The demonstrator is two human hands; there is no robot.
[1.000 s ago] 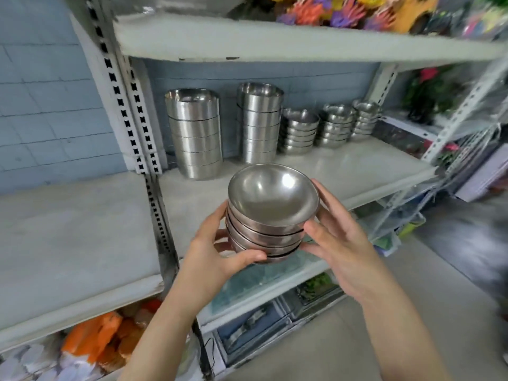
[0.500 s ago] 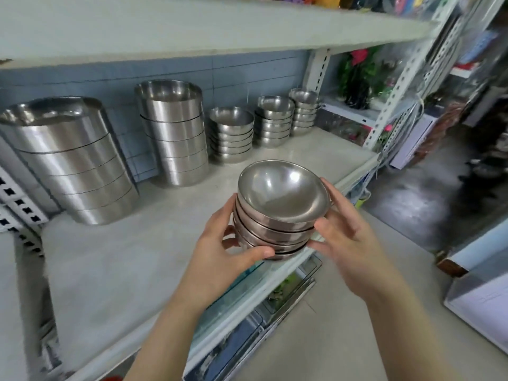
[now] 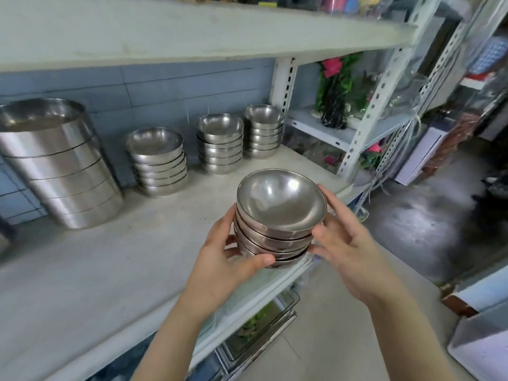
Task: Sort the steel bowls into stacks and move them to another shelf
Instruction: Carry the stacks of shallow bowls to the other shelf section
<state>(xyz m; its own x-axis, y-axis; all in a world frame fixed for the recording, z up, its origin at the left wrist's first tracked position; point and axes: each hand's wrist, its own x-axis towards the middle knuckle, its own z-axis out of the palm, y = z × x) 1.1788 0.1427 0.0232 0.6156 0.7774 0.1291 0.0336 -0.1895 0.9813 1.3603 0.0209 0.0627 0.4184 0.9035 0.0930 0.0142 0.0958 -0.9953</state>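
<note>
I hold a stack of several small steel bowls [image 3: 280,213] in the air above the front edge of the white shelf [image 3: 115,265]. My left hand [image 3: 225,259] grips the stack's left side, with the thumb curled under its lowest bowl. My right hand [image 3: 346,243] holds the right side, fingers spread along the rims. On the shelf behind stand a tall stack of large straight-walled steel bowls [image 3: 57,166] at the left and three lower stacks of bowls [image 3: 159,160] [image 3: 220,141] [image 3: 264,130] along the back wall.
An upper shelf board [image 3: 192,31] hangs overhead. A perforated white upright [image 3: 368,125] marks the shelf's right end. Beyond it stand artificial flowers [image 3: 335,86] and boxes [image 3: 420,152]. Trays [image 3: 261,325] lie on the lower level beneath my hands. Grey floor lies to the right.
The view has swung right and closer along the shelf. The stack of bowls stays gripped in both hands, now carried further right, near the three low stacks.
</note>
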